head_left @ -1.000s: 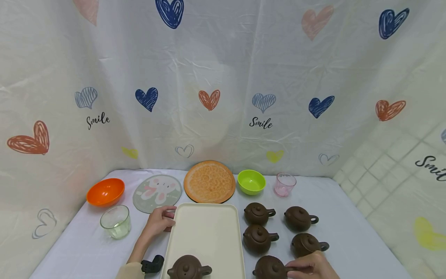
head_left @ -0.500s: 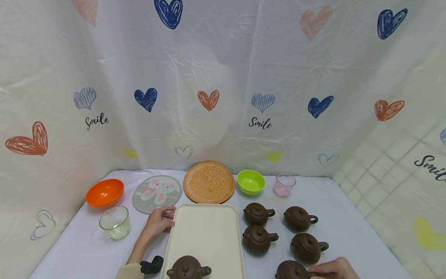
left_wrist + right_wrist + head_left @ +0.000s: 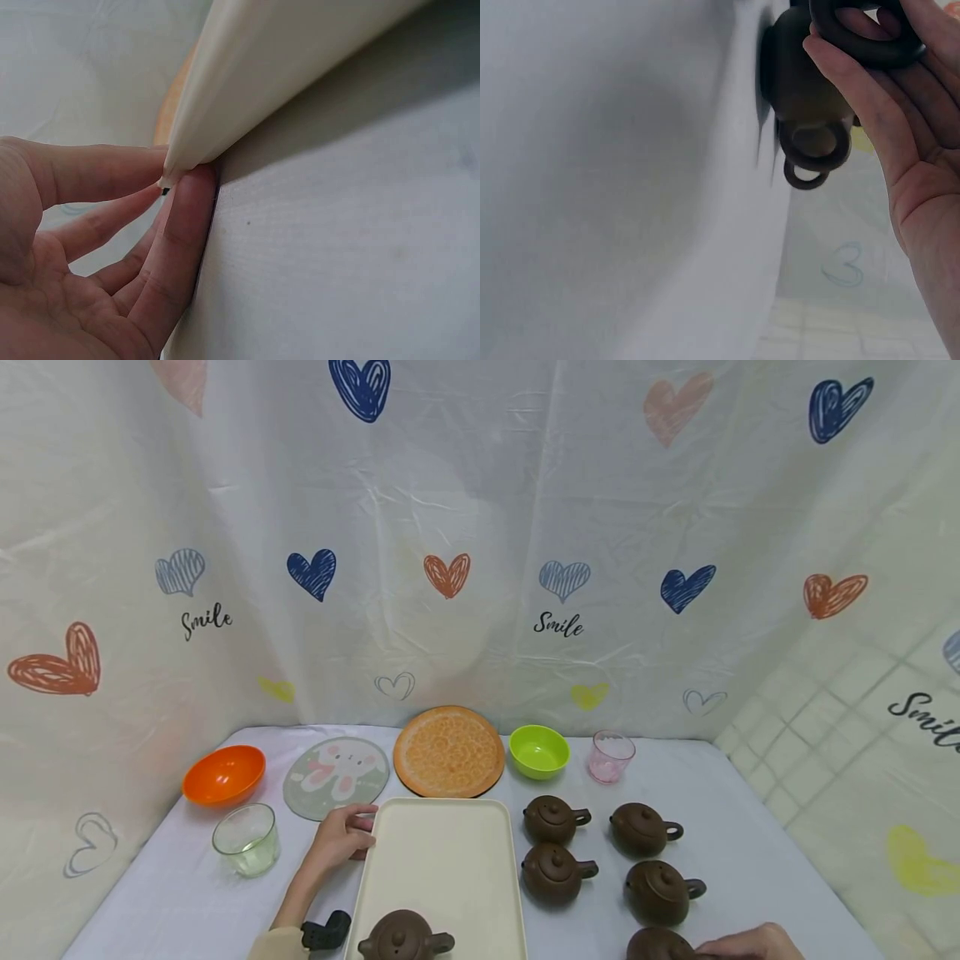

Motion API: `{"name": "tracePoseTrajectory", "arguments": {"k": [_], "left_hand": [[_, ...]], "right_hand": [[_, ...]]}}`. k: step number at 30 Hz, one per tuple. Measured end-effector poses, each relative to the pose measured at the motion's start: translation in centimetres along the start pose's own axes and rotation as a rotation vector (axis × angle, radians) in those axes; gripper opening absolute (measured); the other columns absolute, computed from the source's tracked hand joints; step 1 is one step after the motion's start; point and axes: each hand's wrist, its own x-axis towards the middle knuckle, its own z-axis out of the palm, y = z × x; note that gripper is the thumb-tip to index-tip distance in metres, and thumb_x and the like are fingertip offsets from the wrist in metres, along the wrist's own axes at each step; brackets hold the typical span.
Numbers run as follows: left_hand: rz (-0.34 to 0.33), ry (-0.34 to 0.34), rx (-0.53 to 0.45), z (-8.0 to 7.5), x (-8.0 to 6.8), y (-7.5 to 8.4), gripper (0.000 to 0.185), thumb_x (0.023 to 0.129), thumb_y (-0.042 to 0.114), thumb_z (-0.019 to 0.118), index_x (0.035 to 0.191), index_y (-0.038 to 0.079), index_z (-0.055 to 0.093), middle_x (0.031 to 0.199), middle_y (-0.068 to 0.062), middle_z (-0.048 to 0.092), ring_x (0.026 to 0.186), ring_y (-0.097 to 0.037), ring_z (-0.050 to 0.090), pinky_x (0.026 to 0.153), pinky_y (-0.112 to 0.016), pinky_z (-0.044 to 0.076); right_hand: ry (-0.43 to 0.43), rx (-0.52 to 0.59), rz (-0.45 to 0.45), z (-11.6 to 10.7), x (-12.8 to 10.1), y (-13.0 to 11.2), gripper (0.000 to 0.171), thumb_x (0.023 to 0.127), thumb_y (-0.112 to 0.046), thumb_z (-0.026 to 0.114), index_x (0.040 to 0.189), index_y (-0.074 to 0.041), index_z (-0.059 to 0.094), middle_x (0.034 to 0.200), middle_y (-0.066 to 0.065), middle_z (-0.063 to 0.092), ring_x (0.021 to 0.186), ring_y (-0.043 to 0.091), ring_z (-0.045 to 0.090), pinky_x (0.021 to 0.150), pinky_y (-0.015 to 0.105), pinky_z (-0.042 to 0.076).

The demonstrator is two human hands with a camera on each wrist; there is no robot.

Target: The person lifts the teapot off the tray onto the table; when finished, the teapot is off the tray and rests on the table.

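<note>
A cream rectangular tray (image 3: 446, 852) lies at the front centre of the table, bearing a brown teapot (image 3: 403, 937) at its near end. My left hand (image 3: 343, 842) is at its left edge; in the left wrist view, thumb and fingers pinch the rim (image 3: 184, 139). At the lower right, my right hand (image 3: 753, 942) holds another brown teapot (image 3: 660, 945) by its handle (image 3: 874, 52). That pot is partly cut off by the frame's bottom edge. Several more brown teapots (image 3: 557, 874) stand right of the tray, handles to the right.
Along the back are an orange bowl (image 3: 225, 775), a rabbit-print round mat (image 3: 336, 778), a tan round mat (image 3: 448, 752), a green bowl (image 3: 539, 752) and a pink glass (image 3: 611, 757). A clear glass (image 3: 247, 839) stands at left. A printed curtain (image 3: 480, 527) hangs behind.
My right hand has carried its teapot rightward and nearer, away from the tray's right side, to below the right-hand teapots. The left hand has stayed at the tray.
</note>
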Motion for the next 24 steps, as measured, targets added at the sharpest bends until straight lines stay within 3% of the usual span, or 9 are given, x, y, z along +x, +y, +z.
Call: {"name": "tracePoseTrajectory", "arguments": {"k": [8,14,21,24], "left_hand": [[-0.002,0.001,0.006,0.0,0.1,-0.1,0.049,0.071,-0.008,0.064,0.119,-0.004,0.062,0.087,-0.013,0.061,0.065,-0.018,0.063,0.054,-0.035,0.058],[0.002,0.0,-0.001,0.0,0.1,-0.2,0.049,0.071,-0.009,0.064,0.119,-0.004,0.062,0.086,-0.013,0.061,0.065,-0.019,0.064,0.054,-0.036,0.058],[0.004,0.004,0.021,0.0,0.2,-0.3,0.049,0.071,-0.008,0.064,0.119,-0.004,0.062,0.086,-0.012,0.062,0.065,-0.019,0.064,0.053,-0.035,0.058],[0.006,0.004,0.024,0.0,0.2,-0.4,0.049,0.071,-0.008,0.064,0.119,-0.004,0.062,0.086,-0.012,0.062,0.065,-0.018,0.063,0.053,-0.035,0.058]], "right_hand": [[-0.092,0.171,0.22,-0.9,-1.0,-0.3,0.029,0.085,0.008,0.057,0.099,-0.01,0.076,0.089,-0.006,0.074,0.073,0.007,0.07,0.058,0.018,0.055],[-0.106,0.191,0.195,-1.3,-1.3,0.3,0.032,0.084,0.01,0.056,0.101,-0.008,0.076,0.091,-0.005,0.074,0.076,0.007,0.07,0.06,0.017,0.055],[-0.117,0.283,0.293,-1.4,-1.6,0.1,0.031,0.088,0.008,0.051,0.101,-0.006,0.075,0.092,0.0,0.075,0.077,0.013,0.071,0.061,0.024,0.058],[-0.112,0.296,0.287,-1.3,-1.6,0.3,0.031,0.087,0.009,0.052,0.101,-0.005,0.075,0.092,-0.001,0.075,0.077,0.013,0.071,0.061,0.024,0.058]]}}
